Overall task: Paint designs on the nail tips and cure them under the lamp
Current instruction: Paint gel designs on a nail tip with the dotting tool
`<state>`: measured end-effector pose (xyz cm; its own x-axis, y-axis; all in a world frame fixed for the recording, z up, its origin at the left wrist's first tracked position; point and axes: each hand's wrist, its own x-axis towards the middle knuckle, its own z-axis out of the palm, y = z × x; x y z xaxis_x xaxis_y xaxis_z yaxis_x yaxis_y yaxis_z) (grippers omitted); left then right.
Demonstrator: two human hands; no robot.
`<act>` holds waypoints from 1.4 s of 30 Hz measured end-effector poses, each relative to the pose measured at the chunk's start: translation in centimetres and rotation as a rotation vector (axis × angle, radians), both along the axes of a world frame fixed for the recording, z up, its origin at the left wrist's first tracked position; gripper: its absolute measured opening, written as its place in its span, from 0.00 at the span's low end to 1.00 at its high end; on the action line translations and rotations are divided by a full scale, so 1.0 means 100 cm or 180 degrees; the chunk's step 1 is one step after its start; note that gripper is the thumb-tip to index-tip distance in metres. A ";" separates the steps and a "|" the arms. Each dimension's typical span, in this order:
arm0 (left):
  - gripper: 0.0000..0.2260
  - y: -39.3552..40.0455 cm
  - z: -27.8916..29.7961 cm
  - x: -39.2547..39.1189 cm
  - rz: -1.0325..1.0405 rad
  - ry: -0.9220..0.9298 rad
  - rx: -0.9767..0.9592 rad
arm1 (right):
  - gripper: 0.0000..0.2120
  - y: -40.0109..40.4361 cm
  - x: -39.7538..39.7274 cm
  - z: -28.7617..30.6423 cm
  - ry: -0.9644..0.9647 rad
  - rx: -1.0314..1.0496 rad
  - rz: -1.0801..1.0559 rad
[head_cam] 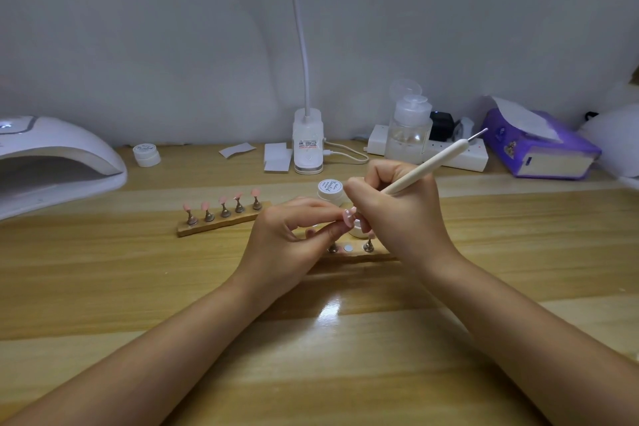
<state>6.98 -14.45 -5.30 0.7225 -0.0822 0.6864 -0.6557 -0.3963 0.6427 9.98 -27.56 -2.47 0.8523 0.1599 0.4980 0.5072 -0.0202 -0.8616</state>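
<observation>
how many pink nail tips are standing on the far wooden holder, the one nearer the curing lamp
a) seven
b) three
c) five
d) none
c: the far wooden holder carries five pink nail tips in a row, each on its own metal stand, to the right of the curing lamp.

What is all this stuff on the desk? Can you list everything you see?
curing lamp: one, white, far left of the table
far wooden holder: one, tan, centre-left, carrying five pink nail tips on metal stands
near wooden holder: one, tan, mostly hidden behind the hands
small jars: white, one by the lamp, one behind the hands
desk lamp: one, white, centre back
pump bottle: one, clear, right of the desk lamp
power strip: one, white, back right
tissue pack: one, purple, far right
left hand: pinches a pink nail tip
right hand: holds a cream brush
</observation>
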 end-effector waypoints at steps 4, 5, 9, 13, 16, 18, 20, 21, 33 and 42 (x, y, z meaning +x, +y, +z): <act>0.11 0.000 0.000 0.000 -0.0002 0.0002 -0.0020 | 0.22 0.001 0.000 0.000 0.0012 -0.0005 0.0013; 0.11 0.000 0.000 0.000 -0.0001 0.0003 -0.0017 | 0.22 0.001 0.000 0.000 0.0013 -0.0016 0.0019; 0.10 0.000 0.000 0.000 -0.0008 -0.0006 0.0010 | 0.19 0.001 -0.001 0.001 0.0079 0.0013 0.0011; 0.10 0.000 0.000 0.000 0.0025 0.0001 -0.0001 | 0.16 0.001 -0.001 0.001 0.0179 0.0072 -0.0128; 0.09 0.000 -0.001 0.000 0.0020 0.0028 -0.0009 | 0.15 0.001 -0.002 0.003 0.0271 0.0124 -0.0172; 0.10 0.000 -0.001 0.000 0.0008 0.0046 -0.0042 | 0.17 0.000 -0.001 0.003 0.0288 0.0151 -0.0177; 0.10 0.000 0.000 0.000 0.0005 0.0063 -0.0064 | 0.19 0.000 -0.001 0.003 0.0274 0.0138 -0.0178; 0.10 0.000 0.000 0.000 0.0006 0.0070 -0.0060 | 0.19 0.001 -0.001 0.003 0.0258 0.0116 -0.0165; 0.09 0.001 -0.001 0.000 0.0042 0.0102 0.0000 | 0.22 0.001 -0.002 0.001 0.0071 0.0035 -0.0010; 0.09 0.001 0.001 -0.001 0.0036 0.0114 -0.0022 | 0.20 0.000 -0.002 0.001 0.0017 -0.0009 -0.0033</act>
